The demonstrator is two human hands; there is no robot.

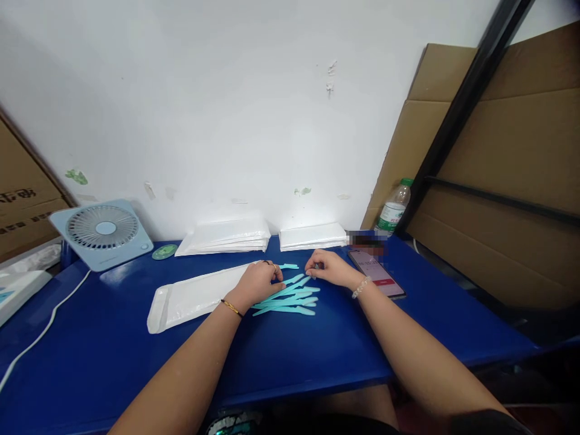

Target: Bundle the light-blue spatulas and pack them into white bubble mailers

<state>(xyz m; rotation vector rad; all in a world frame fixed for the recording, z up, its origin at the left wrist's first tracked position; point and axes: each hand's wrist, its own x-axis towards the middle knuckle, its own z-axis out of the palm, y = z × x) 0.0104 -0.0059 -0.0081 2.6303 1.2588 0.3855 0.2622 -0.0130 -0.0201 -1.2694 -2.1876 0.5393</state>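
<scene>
Several slim turquoise sticks (290, 301) lie fanned out and overlapping on the blue table. My left hand (259, 283) rests over their left ends and over the right part of a white padded envelope (194, 297); its fingers are curled, and what they grip, if anything, is hidden. Just right of the sticks is my right hand (325, 267), its thumb and fingertips pinched near the tip of one stick; whatever lies between them is too small to make out. Another turquoise piece (290, 266) shows between the hands.
Two stacks of white envelopes (226, 234) (312, 236) stand against the wall. At the left are a light blue fan (105, 228), a green disc (164, 252) and a white cable. On the right are a phone (378, 275), a bottle (393, 211) and cardboard.
</scene>
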